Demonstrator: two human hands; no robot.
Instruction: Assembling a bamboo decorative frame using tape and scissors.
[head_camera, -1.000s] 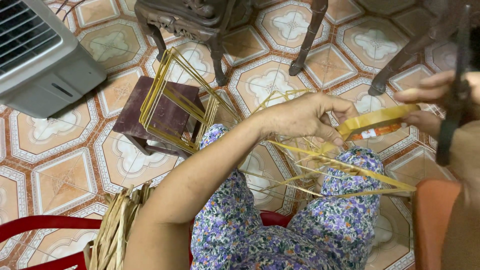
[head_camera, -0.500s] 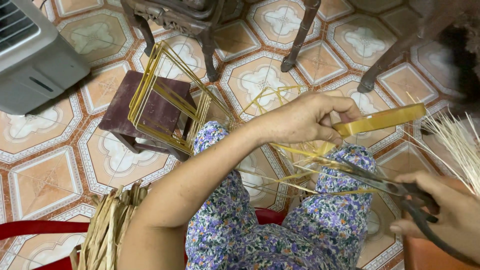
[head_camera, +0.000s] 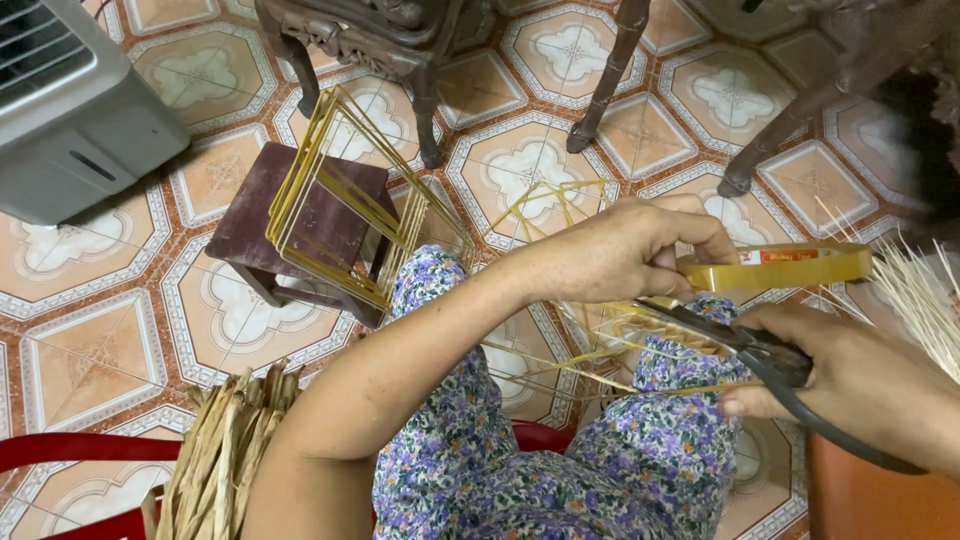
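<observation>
Head view: taping a thin yellow straw frame (head_camera: 650, 335) over the lap.
Left hand (head_camera: 625, 250) closed on translucent yellow tape roll (head_camera: 775, 268), steadying it; right hand (head_camera: 850, 375) gripping black-handled scissors (head_camera: 745, 345), blades at the tape, poised for cutting.

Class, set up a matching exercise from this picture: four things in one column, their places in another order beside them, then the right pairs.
Things:
1. tape roll
2. scissors
3. stack of yellow frames
4. bundle of dried leaves

Places:
A. on the small dark stool
B. in the left hand
C. on the floor by the red chair
D. in the right hand

Pairs: 1-B, 2-D, 3-A, 4-C
</observation>
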